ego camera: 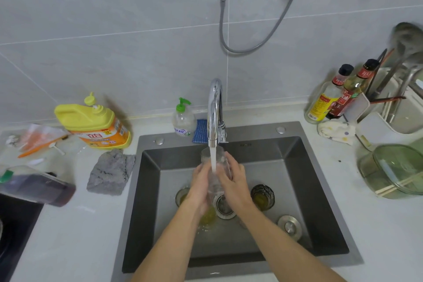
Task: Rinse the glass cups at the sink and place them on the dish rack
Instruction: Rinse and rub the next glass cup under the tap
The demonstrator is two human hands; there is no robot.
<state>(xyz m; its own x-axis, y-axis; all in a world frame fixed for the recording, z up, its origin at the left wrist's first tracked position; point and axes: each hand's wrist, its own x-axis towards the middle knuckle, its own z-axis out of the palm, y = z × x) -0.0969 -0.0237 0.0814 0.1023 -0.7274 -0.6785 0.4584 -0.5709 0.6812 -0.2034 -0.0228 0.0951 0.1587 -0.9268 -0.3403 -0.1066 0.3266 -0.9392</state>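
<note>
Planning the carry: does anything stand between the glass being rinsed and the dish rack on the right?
The left hand and right hand hold the glass. A crumpled cloth and two bottles sit on the counter between sink and rack; lifting over them should clear.

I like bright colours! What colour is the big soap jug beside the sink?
The soap jug is yellow with an orange label; head view.

Bright, even light, soft shadows, wide-angle bending at the edges, and motion blur on the ladles point(405, 57).
</note>
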